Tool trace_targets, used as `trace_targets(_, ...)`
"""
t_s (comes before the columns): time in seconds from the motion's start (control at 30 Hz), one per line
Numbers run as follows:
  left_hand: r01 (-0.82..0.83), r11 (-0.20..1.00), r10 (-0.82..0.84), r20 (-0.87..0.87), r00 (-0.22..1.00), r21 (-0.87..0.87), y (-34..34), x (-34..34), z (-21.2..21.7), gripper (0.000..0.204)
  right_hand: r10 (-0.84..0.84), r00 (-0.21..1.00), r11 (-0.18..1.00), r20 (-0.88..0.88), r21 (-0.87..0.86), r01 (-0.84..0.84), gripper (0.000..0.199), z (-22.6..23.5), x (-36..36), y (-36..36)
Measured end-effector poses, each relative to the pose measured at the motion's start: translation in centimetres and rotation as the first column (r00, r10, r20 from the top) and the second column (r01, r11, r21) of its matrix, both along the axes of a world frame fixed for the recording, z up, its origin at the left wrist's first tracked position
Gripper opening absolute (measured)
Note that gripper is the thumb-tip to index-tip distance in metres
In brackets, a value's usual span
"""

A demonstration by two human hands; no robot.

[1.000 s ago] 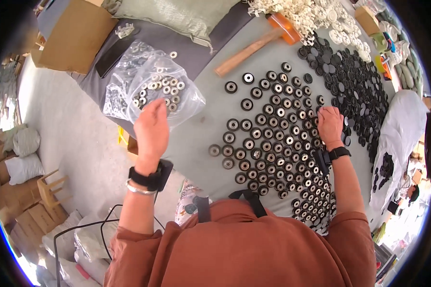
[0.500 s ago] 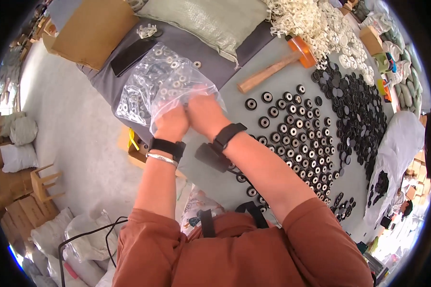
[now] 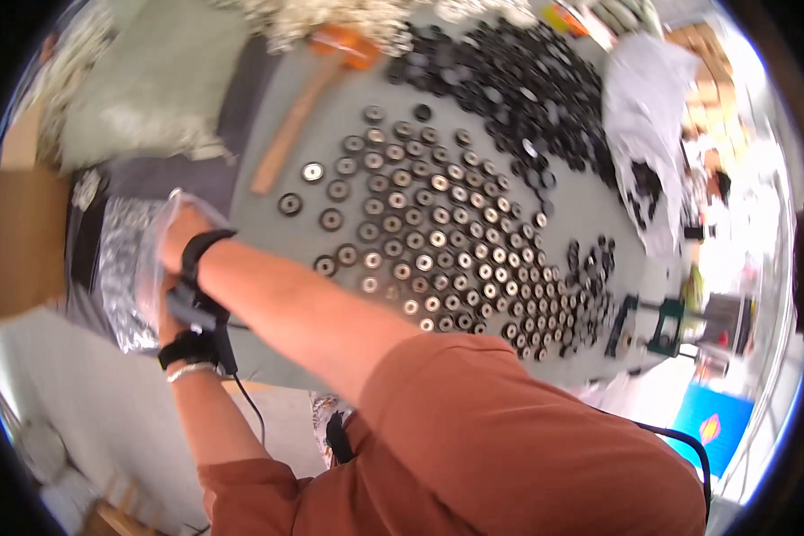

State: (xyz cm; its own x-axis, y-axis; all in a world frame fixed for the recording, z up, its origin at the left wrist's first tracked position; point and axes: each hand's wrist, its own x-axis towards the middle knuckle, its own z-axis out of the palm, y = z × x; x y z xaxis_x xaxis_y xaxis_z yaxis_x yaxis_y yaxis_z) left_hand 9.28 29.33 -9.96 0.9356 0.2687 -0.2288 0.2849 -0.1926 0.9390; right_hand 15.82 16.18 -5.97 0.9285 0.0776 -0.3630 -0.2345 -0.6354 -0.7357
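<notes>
Clear plastic bag (image 3: pixel 127 268): left of hands, long axis forward.
Right hand (image 3: pixel 180 234): at bag's mouth; grip, cannot tell.
Left hand (image 3: pixel 168 323): mostly hidden; cannot tell.

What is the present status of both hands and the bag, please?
Right hand at mouth of bag, partly behind its plastic. Left hand mostly hidden. Bag on dark cloth, contents blurred. Hammer to the right, apart from both hands.

Pale floor (image 3: pixel 89 384) lies lower left; bright light (image 3: pixel 759 179) floods the right.
</notes>
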Motion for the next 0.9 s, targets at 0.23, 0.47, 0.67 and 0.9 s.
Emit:
trace_targets(0.23, 0.171, 0.802, -0.211, -0.004, 0.977, -0.572, 3.8, 1.4, -1.2, 0.012, -0.113, 0.966, 0.969, -0.233, 0.19, 0.159, 0.06, 4.1, -0.7, 0.3)
trace_targets(0.47, 0.128, 0.639, -0.312, -0.103, 0.944, -0.759, 5.8, 3.5, -2.5, 0.013, -0.451, 0.828, 0.727, -0.333, 0.402, 0.557, 0.031, -0.4, 0.3, 3.7)
trace_targets(0.67, -0.015, 0.481, -0.302, -0.181, 0.936, -0.877, 8.9, 4.4, -4.0, 0.014, -0.24, 0.969, 0.931, -0.065, 0.267, 0.249, 0.033, 0.9, -0.7, 5.7)
trace_targets(0.9, -0.181, 0.248, -0.333, -0.259, 0.907, -0.952, 4.4, -0.6, -2.7, 0.016, 0.049, 0.988, 0.999, 0.144, 0.007, -0.05, 0.034, 4.1, -3.3, 4.7)
